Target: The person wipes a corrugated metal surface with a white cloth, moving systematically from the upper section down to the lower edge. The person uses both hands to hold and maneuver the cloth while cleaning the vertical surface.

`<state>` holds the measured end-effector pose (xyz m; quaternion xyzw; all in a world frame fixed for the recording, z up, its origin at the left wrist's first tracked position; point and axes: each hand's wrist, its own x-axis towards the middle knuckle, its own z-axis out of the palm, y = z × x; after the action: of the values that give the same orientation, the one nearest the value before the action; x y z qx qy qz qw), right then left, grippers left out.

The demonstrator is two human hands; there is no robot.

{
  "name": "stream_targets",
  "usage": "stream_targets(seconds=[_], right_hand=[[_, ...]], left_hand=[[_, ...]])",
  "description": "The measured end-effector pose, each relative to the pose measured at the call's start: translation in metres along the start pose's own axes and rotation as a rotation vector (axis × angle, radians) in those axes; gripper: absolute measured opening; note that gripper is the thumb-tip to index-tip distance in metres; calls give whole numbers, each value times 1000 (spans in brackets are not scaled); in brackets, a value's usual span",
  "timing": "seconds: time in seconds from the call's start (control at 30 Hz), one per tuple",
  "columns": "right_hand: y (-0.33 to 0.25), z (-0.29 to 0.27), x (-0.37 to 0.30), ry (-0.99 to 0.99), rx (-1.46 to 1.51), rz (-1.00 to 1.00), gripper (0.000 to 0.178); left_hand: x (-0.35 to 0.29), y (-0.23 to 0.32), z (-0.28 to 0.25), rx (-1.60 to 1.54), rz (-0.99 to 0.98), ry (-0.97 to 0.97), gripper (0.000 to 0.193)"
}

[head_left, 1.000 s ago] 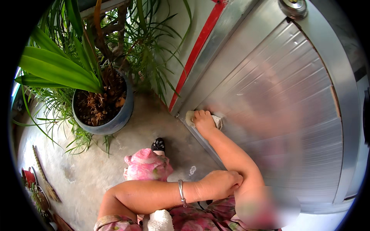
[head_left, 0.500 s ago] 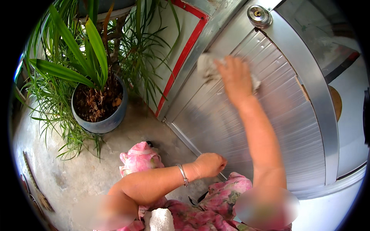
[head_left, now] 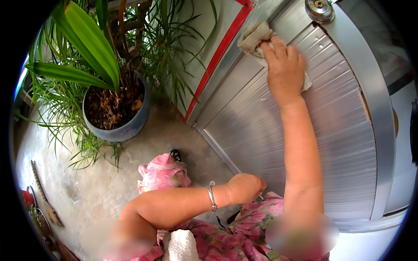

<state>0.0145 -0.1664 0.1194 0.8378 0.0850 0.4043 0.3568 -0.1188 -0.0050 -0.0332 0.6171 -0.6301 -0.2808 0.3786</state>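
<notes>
A pale cloth [head_left: 254, 39] is pressed flat against a ribbed metal door [head_left: 313, 143] by the right hand [head_left: 285, 65].

The right hand is spread palm-down over the cloth, fingers extended toward the upper left, pinning it to the door rather than closing around it. The cloth is crumpled, its long axis running from upper left to lower right, with one end showing above the fingertips near the door's left edge and a corner showing past the wrist. A round lock [head_left: 320, 9] is seen just above and to the right. The ribs run diagonally below the hand, offering broad open surface. A red strip [head_left: 215, 61] borders the frame on the left. The left hand [head_left: 246, 188] is curled into a loose fist low against the door, holding nothing visible, with a metal bangle [head_left: 211, 198] at the wrist. A potted plant [head_left: 115, 104] stands well apart on the concrete floor [head_left: 82, 187].
</notes>
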Motion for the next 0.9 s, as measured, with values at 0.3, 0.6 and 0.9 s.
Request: stream_targets(seconds=[0.3, 0.6, 0.9], right_hand=[[-65, 40, -64, -309, 187, -100, 38], [-152, 112, -145, -557, 366, -218, 29], [-236, 165, -217, -791, 350, -347, 30]], left_hand=[[-16, 9, -1, 56, 77, -44, 18], [-23, 13, -4, 155, 78, -40, 9], [-25, 6, -17, 283, 43, 88, 9]])
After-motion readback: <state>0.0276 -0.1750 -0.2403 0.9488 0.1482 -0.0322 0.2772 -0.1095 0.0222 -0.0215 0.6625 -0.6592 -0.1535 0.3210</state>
